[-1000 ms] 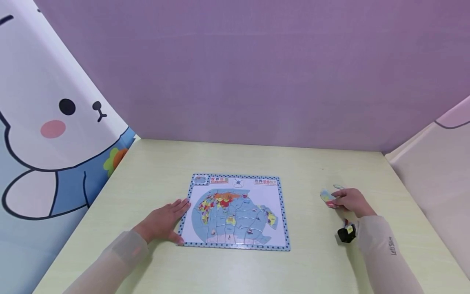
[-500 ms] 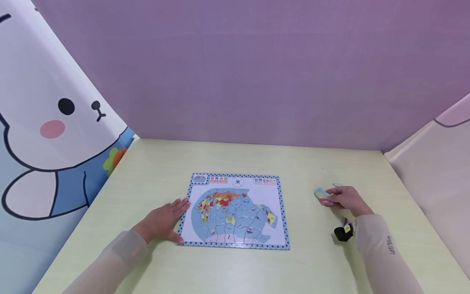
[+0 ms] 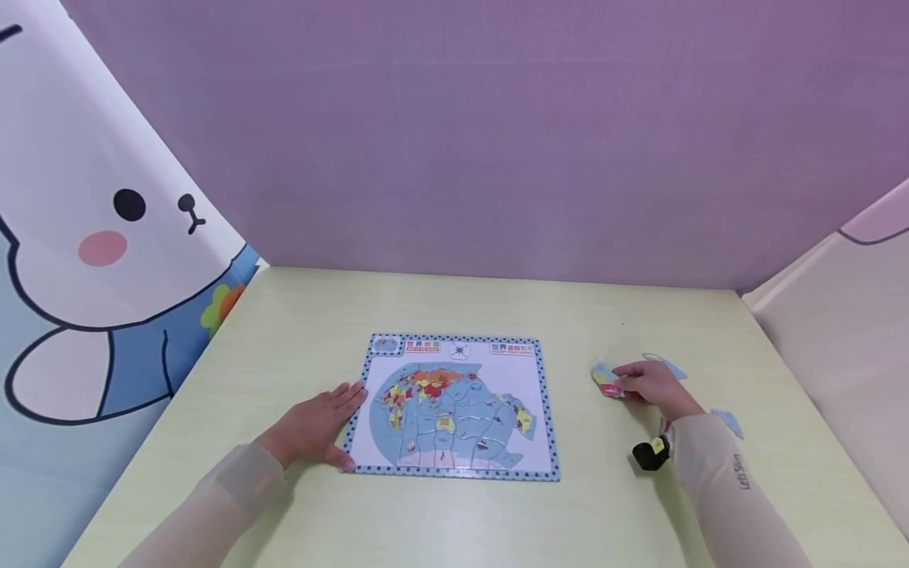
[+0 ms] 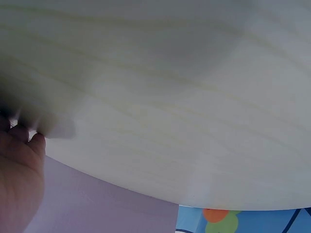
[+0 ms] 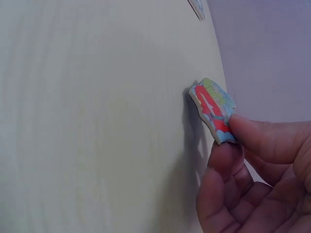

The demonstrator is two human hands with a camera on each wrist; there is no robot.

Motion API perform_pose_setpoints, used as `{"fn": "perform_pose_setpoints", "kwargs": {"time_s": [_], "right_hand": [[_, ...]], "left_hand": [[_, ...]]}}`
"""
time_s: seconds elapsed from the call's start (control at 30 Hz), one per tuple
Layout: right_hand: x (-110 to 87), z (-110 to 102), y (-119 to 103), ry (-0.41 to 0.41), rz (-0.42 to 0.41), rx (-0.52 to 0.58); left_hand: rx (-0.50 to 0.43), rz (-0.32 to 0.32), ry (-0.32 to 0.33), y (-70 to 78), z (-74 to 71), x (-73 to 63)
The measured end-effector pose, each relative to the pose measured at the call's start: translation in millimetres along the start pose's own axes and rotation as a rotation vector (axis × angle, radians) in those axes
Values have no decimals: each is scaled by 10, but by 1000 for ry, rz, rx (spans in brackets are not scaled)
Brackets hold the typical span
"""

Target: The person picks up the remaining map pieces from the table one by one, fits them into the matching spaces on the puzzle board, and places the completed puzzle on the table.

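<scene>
A world map jigsaw puzzle (image 3: 454, 410) lies flat on the table, its board edged in blue with dark dots. The left part of the map is filled with pieces; white board shows at the upper right. My left hand (image 3: 312, 426) rests with spread fingers along the board's left edge. To the right of the board, my right hand (image 3: 655, 385) pinches a puzzle piece (image 5: 212, 110) between thumb and fingers. That piece is red, green and light blue, held just above the table in the right wrist view.
Behind and below the right hand, blue loose puzzle pieces (image 3: 728, 423) lie on the table (image 3: 582, 513), partly hidden by the arm. A black wrist camera (image 3: 650, 454) hangs at the right wrist. A purple wall (image 3: 497, 158) stands at the table's back edge.
My right hand has moved left toward the board with the puzzle piece in its fingers, uncovering loose blue pieces behind it. The left hand and board have stayed in place.
</scene>
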State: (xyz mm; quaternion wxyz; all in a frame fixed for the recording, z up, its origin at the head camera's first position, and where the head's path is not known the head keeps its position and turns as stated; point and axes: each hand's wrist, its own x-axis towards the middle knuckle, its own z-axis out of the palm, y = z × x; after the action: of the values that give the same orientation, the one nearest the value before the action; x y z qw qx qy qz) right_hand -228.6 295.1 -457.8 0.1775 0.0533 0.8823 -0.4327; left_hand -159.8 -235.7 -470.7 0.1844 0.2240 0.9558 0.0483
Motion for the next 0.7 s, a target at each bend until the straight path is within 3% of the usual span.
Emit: {"fn": "perform_pose_setpoints", "kwargs": {"time_s": [0.43,0.7], "right_hand": [[0,114,-40,10,2,27],[-7,192,-97,5,-58,0]], "left_hand": [[-9,2,1,7,-11,-7],[-5,-15,-8,24,-10,-8]]}}
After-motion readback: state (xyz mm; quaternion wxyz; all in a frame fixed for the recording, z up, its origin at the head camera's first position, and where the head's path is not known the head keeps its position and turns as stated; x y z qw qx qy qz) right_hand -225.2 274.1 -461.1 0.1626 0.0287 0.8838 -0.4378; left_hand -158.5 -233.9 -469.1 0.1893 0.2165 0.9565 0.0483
